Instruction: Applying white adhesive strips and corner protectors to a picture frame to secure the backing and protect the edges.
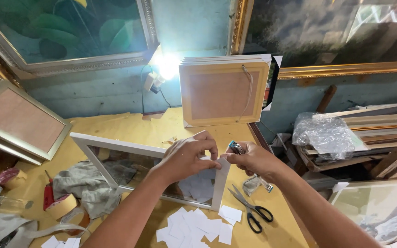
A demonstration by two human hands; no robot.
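A white picture frame (115,145) with glass lies tilted on the yellow table (134,126). My left hand (187,154) rests on the frame's right corner, fingers curled and pressing there. My right hand (252,158) sits beside it at the same corner, closed on a small metal tool (236,147) with a blue part. Both hands touch at the fingertips over the frame edge. Small white paper pieces (194,227) lie scattered under and in front of the frame.
Black-handled scissors (251,210) lie right of the frame. Rolls of tape (63,206), a grey cloth (86,181) and a red tool sit at left. Stacked frames (223,92) lean on the wall; gold frames stand at left, wood mouldings and plastic wrap at right.
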